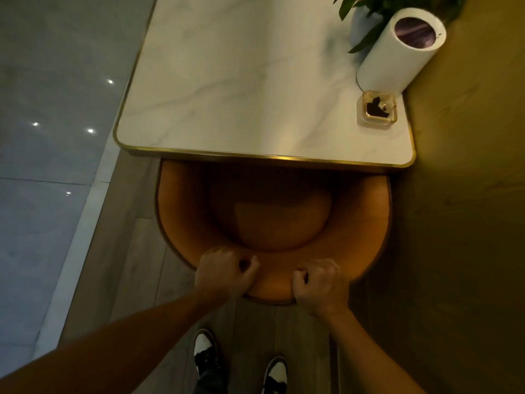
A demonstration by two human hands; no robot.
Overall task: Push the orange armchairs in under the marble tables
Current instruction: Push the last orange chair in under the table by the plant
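- Orange armchair [181, 211]: rounded tub shape, smooth upholstery, thin darker piping along the outer rim. Front of the seat and both arm ends are hidden under the tabletop edge; legs out of sight.
- My left hand [224, 273] is clenched over the top of the curved backrest, thumb on the inner side. My right hand [319, 284] grasps the same backrest just beside it, fingers curled over; fingertips of both hidden behind the padding.
- Tabletop [227, 81]: white marble with faint grey veins, rounded corners, thin brass-coloured band on the edge. Far end cut off by the frame.
- Near right corner: square clear glass ashtray [377, 109] with dark bits inside, too small to identify.
- Behind it, a white cylinder [397, 49] with a dark, shiny top; what it is I cannot tell.
- Beyond, a white pot with green leaves [366, 15], mostly cut off.
- Wood-look plank floor [133, 251] underfoot; glossy grey tiles [51, 109] at left with light spots.
- My black-and-white shoes [206, 354], partly cut off below.
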